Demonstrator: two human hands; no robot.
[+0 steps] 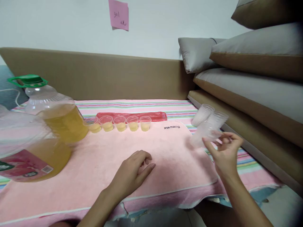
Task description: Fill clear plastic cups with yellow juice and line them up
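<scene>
Two hands are seen over the near part of the pink towel (170, 151). The left hand (132, 171) is rested on the towel, fingers loosely curled, nothing held. The right hand (224, 151) is raised by the towel's right edge, w/ thumb and fingertips pinched on a cluster of clear cups (208, 126). These are blurred, so the count can't be told, but all look empty.

At the left edge the near jug (30, 157) is seen, approx. half full of yellow liquid, its top out of view. The far jug (59, 116) is set just behind it, green cap on, also part full.

Further back, five filled cups (120, 123) are lined up in a row near the towel's far edge, each w/ some yellow liquid. Just behind them a red strip (156, 116) is laid on the striped cloth (142, 105).

Progress is judged partway: five cups are poured and set out. The cups in hand are neither placed nor filled, and plenty of liquid is left in both jugs.

Beyond, cushions (196, 53) are stacked at right and a pink note (118, 14) is stuck on the wall.
</scene>
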